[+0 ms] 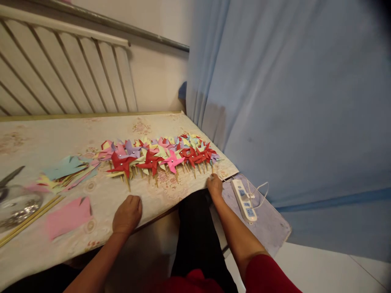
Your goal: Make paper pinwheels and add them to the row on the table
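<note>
A row of paper pinwheels (159,156) in red, pink, purple and yellow lies on the table's patterned cloth (100,130), their wooden sticks pointing toward me. My left hand (127,215) rests knuckles-up on the cloth near the table's front edge, fingers curled under, just below the red pinwheels. My right hand (214,185) grips the cloth at the table's right front corner, beside the last pinwheel sticks, fingers curled over the edge.
Cut coloured paper pieces (65,173), a pink sheet (69,217), thin wooden sticks (30,219), scissors and a glass dish (16,203) lie at the left. A white power strip (244,199) sits on a low surface at the right. Blue curtain (290,101) hangs behind; a radiator lines the wall.
</note>
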The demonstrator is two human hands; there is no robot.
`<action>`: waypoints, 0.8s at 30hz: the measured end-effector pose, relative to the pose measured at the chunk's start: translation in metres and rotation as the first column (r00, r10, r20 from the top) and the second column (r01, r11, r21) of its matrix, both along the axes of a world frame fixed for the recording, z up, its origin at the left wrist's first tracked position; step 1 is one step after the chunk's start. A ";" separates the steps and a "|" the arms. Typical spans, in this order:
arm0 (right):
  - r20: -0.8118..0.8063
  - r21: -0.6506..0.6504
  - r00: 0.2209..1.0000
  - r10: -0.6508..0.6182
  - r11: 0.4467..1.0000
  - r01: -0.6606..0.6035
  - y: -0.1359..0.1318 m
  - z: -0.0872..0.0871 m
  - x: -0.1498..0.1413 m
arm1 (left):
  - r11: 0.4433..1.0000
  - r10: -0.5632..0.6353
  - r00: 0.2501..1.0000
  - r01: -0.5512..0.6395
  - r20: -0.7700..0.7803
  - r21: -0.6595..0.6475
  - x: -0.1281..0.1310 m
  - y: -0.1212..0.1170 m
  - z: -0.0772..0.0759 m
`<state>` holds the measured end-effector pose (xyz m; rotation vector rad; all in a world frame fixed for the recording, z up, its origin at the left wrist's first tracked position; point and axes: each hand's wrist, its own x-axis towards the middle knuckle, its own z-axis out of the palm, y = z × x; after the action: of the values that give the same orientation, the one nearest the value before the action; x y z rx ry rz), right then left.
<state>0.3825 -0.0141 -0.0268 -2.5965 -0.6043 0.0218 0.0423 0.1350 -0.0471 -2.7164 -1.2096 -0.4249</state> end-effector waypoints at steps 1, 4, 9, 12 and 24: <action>0.008 0.013 0.999 0.031 0.999 -0.031 0.000 0.000 -0.007 | 1.000 0.004 1.000 -0.004 0.000 -0.008 0.000 -0.001 0.000; 0.030 0.097 0.986 0.162 0.982 -0.165 0.002 0.000 -0.032 | 0.998 0.013 1.000 -0.013 0.000 -0.053 -0.001 -0.004 0.001; 0.022 0.149 0.916 0.400 0.905 -0.398 0.006 -0.004 -0.080 | 0.989 0.053 0.997 -0.045 0.057 -0.139 -0.003 -0.009 0.002; 0.065 0.058 0.904 0.422 0.903 -0.425 0.005 -0.005 -0.097 | 0.984 0.044 0.995 -0.028 0.088 -0.176 -0.009 -0.012 0.000; 0.159 -0.099 0.866 0.475 0.880 -0.465 -0.001 -0.008 -0.109 | 0.929 0.090 0.923 0.057 0.374 -0.366 -0.077 -0.025 0.011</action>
<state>0.2734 -0.0150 -0.0347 -2.4540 -1.3118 -0.0379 -0.0348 0.1102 -0.0364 -3.0300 -1.5485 -0.8421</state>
